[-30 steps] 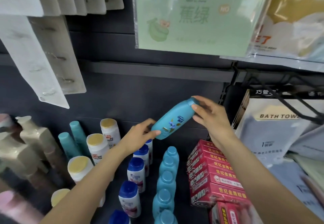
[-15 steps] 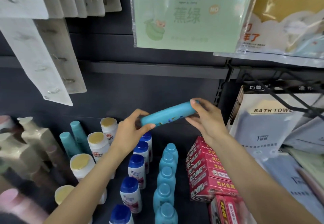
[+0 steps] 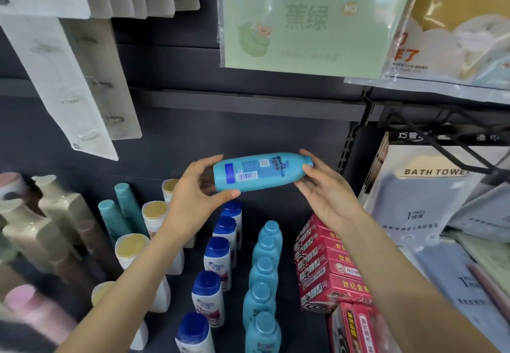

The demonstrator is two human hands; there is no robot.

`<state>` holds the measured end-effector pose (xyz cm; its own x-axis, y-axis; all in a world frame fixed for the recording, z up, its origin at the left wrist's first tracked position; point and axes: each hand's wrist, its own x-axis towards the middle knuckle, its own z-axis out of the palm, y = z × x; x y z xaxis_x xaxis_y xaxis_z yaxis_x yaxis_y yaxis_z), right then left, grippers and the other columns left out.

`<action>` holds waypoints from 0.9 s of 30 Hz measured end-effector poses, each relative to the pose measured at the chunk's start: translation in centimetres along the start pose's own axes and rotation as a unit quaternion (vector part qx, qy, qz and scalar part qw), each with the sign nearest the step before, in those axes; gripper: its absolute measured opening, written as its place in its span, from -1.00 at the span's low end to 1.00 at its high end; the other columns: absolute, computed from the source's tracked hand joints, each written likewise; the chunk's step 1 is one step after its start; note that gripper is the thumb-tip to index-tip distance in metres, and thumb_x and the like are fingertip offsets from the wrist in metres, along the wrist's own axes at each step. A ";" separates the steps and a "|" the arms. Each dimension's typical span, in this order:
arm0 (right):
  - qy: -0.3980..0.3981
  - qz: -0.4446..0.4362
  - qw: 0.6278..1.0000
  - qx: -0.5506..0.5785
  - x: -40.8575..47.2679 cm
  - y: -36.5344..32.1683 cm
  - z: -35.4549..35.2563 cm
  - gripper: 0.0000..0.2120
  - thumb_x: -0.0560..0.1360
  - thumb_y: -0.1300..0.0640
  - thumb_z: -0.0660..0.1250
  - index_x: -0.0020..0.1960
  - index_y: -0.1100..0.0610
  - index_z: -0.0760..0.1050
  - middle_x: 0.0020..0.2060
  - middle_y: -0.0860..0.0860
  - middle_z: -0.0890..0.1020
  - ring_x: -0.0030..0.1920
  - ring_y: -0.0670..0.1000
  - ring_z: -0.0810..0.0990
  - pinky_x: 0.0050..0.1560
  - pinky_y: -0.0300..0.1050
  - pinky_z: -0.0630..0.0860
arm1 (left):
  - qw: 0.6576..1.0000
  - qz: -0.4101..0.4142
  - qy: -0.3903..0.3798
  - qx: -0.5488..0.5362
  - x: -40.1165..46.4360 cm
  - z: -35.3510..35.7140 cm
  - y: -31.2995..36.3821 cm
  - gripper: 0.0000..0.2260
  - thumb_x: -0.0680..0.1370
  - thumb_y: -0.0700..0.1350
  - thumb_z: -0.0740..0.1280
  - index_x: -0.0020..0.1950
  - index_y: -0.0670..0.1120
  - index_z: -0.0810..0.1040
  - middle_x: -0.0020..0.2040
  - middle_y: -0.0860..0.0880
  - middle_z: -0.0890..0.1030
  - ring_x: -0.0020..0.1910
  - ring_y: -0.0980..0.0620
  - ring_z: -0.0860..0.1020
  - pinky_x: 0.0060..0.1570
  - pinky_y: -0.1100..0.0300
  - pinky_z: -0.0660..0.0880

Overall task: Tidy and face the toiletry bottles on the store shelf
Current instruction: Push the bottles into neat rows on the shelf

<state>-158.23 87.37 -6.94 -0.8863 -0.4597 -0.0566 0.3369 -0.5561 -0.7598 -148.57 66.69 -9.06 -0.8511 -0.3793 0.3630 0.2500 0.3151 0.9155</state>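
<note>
Dark store shelf (image 3: 292,209), bottle rows. Blue bottle (image 3: 259,171) sideways above, gripped between left hand (image 3: 197,195) and right hand (image 3: 324,189).

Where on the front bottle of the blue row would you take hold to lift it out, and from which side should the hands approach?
Grip the front blue bottle round its shoulders just under the cap, coming from above. It stands upright, its cap toward the camera, with a blue-capped white bottle close on its left and red boxes on its right, so side access looks tight.
</note>
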 end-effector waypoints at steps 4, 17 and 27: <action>-0.037 0.014 0.999 0.015 0.1 0.2 -0.3 -0.61 0.54 0.37 0.16 0.32 0.14 0.44 0.17 0.13 0.60 0.21 0.03 0.57 0.22 -0.05 0.49 | 0.988 0.112 0.012 0.107 0.1 -0.5 0.2 -0.41 0.31 -0.27 0.54 0.19 0.16 0.43 0.14 0.17 0.45 0.14 0.09 0.53 0.07 0.34 0.51; -0.034 0.005 0.999 0.011 0.6 -0.1 -0.7 -0.64 0.55 0.36 0.18 0.30 0.15 0.45 0.16 0.13 0.60 0.22 0.03 0.56 0.21 -0.08 0.49 | 0.978 0.160 0.013 0.130 0.7 -0.6 1.1 -0.43 0.29 -0.24 0.55 0.24 0.03 0.49 0.19 0.12 0.48 0.17 0.05 0.52 0.14 0.14 0.53; -0.061 -0.027 0.998 0.013 0.6 -0.4 -0.2 -0.64 0.54 0.25 0.22 0.34 0.16 0.42 0.22 0.07 0.57 0.26 -0.03 0.53 0.26 -0.18 0.45 | 0.995 -0.078 0.015 -0.066 1.0 0.3 1.2 -0.62 0.30 0.01 0.43 0.09 -0.01 0.57 0.02 -0.01 0.66 -0.08 0.11 0.64 -0.18 0.34 0.54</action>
<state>-159.00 87.43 -6.74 -0.8585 -0.5088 0.0645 0.2993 -0.5992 -0.7426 -149.25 67.00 -7.69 -0.8704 -0.4417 0.2174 0.1755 0.1343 0.9753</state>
